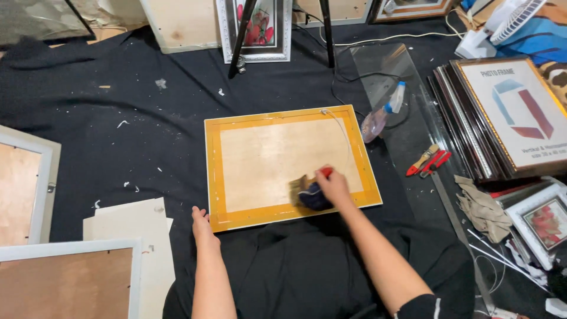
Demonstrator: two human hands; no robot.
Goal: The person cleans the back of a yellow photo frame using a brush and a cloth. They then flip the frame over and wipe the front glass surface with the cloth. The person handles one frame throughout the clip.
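Right hand: closed around a tape dispenser with a red handle and dark body, pressed onto the back of a picture frame near its lower right corner, just inside the right edge. Left hand: loose and flat, fingers together, grasping nothing, resting on the black cloth and touching the frame's lower left corner. Frame: face down, roughly central on the cloth, slightly tilted; pale wood backing board bordered on all four sides by a wide band of yellow-orange tape, thin white rim outside it. Open cloth lies above and left of the frame. Right of it, just beside the top right corner, a spray bottle on a clear sheet; further right, red-handled tools and a stack of frames. Pale boards lie near the left hand.
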